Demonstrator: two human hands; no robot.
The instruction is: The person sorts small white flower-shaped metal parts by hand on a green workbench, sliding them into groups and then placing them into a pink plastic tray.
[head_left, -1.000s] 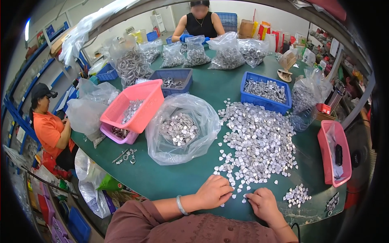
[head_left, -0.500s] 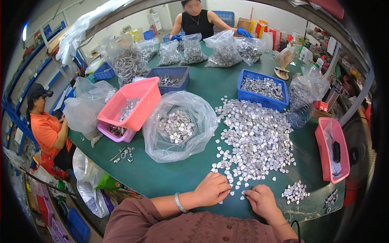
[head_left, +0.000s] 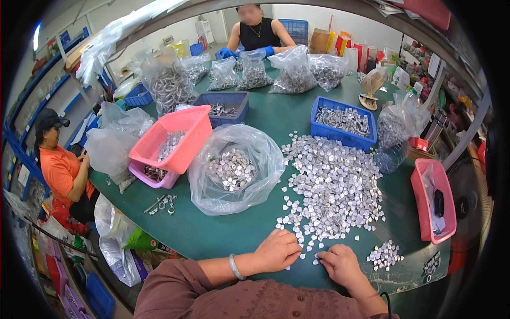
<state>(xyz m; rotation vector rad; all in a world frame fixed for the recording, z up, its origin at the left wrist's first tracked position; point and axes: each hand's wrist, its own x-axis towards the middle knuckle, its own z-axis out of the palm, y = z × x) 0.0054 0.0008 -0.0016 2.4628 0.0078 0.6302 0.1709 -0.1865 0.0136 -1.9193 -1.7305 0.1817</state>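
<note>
Green bag: below the bench at left, bag bearing a printed mark too small to read.
Clear bag: open-mouthed bag, holding flat silver pieces.
Left hand: hand above the bench edge, grip curled inward; whether it holds anything cannot be told.
Silver piece: piece at the right fingertips, its pointing direction and long axis too small to tell.
Main heap: heap, elongated from blue bin toward the wearer; its pieces point every way.
Right hand: hand, grip nearly closed; pinching or mere touching cannot be told.
Small pile: pile, right of this hand.
</note>
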